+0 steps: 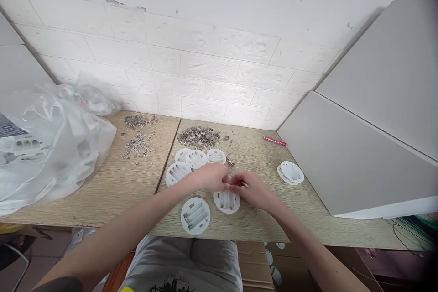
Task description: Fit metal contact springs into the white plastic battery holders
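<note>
On a pale wooden bench (pixel 260 155), the left hand (pixel 215 178) and right hand (pixel 252 188) meet, fingers curled, at twelve o'clock on a round, slotted white plastic disc (pixel 226 202), perhaps steadying it; what they pinch is hidden. Silvery metal bits (pixel 199 137) lie heaped at eleven o'clock, likely for reach.

This is looking like a small assembly workshop: heaps of tiny metal parts (pixel 199 137) are lying on a wooden surface (pixel 256 159) near white slotted discs (pixel 195 216), a plastic bag (pixel 80 155) is bulging with white pieces (pixel 25 145), and a cardboard box (pixel 292 267) below is holding more discs (pixel 275 275).
</note>
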Available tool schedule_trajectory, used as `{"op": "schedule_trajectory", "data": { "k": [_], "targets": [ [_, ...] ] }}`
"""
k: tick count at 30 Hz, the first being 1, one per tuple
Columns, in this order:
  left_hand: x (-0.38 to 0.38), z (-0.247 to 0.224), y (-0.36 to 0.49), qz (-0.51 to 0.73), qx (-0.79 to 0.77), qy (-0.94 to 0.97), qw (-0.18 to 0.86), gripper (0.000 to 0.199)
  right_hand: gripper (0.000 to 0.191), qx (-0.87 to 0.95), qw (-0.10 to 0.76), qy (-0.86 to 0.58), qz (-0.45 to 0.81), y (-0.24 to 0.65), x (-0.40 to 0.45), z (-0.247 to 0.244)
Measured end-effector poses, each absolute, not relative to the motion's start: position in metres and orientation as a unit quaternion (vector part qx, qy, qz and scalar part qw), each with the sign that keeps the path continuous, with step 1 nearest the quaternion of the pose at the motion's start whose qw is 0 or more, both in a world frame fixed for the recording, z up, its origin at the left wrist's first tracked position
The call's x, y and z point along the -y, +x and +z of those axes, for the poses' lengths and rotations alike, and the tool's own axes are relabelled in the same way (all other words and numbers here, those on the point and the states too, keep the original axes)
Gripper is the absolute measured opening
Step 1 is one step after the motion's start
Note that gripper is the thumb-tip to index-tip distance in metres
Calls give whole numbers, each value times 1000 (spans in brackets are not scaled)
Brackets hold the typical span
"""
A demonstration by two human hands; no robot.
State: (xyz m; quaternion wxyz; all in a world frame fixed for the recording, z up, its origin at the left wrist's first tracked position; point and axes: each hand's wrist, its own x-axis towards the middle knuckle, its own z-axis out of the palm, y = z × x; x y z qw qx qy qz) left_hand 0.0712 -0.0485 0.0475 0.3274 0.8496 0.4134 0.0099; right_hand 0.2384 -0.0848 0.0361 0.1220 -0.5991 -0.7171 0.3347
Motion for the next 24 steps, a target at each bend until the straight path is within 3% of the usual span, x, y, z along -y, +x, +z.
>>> {"op": "schedule_trajectory", "data": {
  "k": [7, 15, 24],
  "targets": [
    [49, 57, 85, -62, -416, 855, 303, 30, 10, 712, 88, -606, 344, 236, 81, 33],
    [40, 52, 90, -48, -415, 856, 304, 31, 10, 690, 99, -612, 374, 237, 77, 30],
    [49, 50, 89, -29, -438, 858, 269, 18, 9, 683, 111, -632, 349, 235, 85, 26]
  ]
}}
